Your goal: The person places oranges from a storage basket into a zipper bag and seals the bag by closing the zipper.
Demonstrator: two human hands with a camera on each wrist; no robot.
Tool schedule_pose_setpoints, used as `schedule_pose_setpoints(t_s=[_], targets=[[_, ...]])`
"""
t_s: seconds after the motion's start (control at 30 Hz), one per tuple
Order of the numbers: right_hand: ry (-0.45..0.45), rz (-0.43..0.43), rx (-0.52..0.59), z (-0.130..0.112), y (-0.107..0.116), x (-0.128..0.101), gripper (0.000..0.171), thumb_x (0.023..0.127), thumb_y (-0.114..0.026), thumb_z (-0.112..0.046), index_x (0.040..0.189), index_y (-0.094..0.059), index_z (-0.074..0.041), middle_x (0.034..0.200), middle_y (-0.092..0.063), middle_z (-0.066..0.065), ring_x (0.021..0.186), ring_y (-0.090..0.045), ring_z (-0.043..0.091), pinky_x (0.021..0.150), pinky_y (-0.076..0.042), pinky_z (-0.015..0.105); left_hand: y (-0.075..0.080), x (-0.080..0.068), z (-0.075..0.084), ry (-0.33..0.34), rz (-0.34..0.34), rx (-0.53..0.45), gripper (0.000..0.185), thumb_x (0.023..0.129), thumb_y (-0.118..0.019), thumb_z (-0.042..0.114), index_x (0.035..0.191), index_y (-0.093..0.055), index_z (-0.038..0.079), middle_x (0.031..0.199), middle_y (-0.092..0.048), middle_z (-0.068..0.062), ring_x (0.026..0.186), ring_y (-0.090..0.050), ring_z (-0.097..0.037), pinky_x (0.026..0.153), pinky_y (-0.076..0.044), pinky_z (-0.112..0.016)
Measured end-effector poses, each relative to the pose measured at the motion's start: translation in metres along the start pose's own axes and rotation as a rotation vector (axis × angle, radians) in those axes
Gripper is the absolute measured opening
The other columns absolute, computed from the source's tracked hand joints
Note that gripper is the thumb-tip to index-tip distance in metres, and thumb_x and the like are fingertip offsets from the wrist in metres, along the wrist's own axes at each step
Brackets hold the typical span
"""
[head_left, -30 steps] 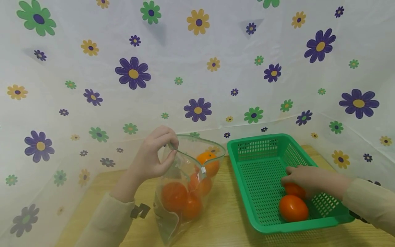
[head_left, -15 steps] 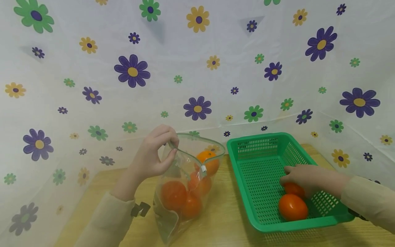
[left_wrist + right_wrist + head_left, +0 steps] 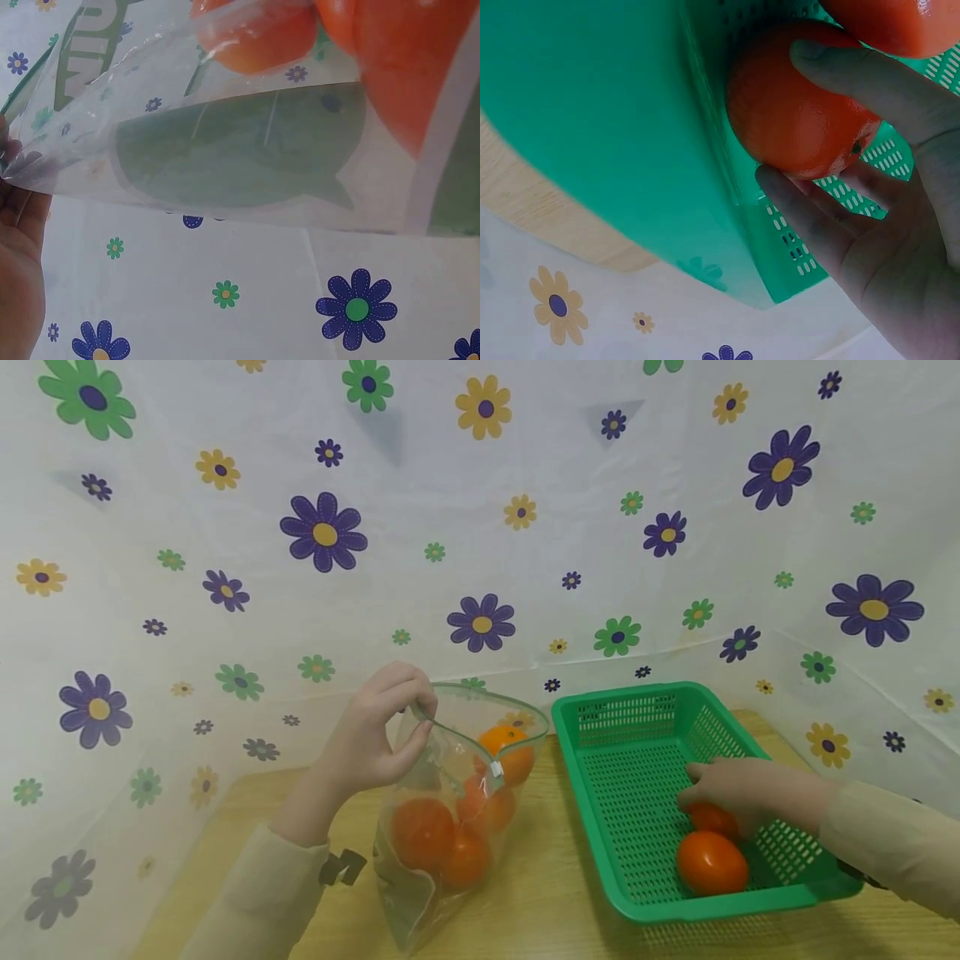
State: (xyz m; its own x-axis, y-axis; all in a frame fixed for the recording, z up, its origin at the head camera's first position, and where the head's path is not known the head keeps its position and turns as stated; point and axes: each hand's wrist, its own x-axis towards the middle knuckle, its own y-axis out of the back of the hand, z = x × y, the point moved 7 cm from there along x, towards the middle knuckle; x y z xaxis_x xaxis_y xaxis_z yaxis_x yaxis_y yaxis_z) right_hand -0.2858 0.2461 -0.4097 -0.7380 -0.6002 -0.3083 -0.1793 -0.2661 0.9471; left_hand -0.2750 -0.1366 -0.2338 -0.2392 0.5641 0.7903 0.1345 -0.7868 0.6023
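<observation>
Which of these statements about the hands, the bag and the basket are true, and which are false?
1. The left hand pinches the rim of the clear plastic bag. True.
2. The bag is empty. False: it holds several orange fruits.
3. The right hand grips an orange fruit inside the green basket. True.
4. The basket holds only one fruit. False: a second fruit lies beside the gripped one.
5. The basket stands to the left of the bag. False: it stands to the right, on the wooden table.
</observation>
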Motion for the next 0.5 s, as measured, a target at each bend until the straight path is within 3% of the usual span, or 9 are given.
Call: schedule_pose_setpoints(t_s=[0.3, 0.5], targets=[[-0.008, -0.003, 0.007, 0.0015, -0.0003, 0.0015, 0.067, 0.058, -0.1, -0.002, 0.112, -0.069, -0.028, 0.136, -0.062, 0.029, 0.112, -0.066, 0.051, 0.089, -0.059, 0.066, -0.0006, 0.0002, 0.0002, -0.004, -0.001, -0.006, 0.007, 0.09, -0.057, 0.008, 0.088, -0.064, 0.006, 0.089, -0.06, -0.004, 0.085, -0.053, -0.017, 0.079, -0.046, -0.019], [0.002, 0.011, -0.013, 0.0014, 0.0025, 0.0011, 0.067, 0.058, -0.101, -0.005, 0.112, -0.068, -0.029, 0.128, -0.064, 0.023, 0.104, -0.068, 0.045, 0.085, -0.061, 0.063, -0.0004, -0.0002, 0.0005, -0.004, -0.001, -0.001, 0.004, 0.087, -0.059, 0.006, 0.087, -0.063, 0.006, 0.088, -0.06, -0.004, 0.085, -0.053, -0.017, 0.079, -0.046, -0.02]])
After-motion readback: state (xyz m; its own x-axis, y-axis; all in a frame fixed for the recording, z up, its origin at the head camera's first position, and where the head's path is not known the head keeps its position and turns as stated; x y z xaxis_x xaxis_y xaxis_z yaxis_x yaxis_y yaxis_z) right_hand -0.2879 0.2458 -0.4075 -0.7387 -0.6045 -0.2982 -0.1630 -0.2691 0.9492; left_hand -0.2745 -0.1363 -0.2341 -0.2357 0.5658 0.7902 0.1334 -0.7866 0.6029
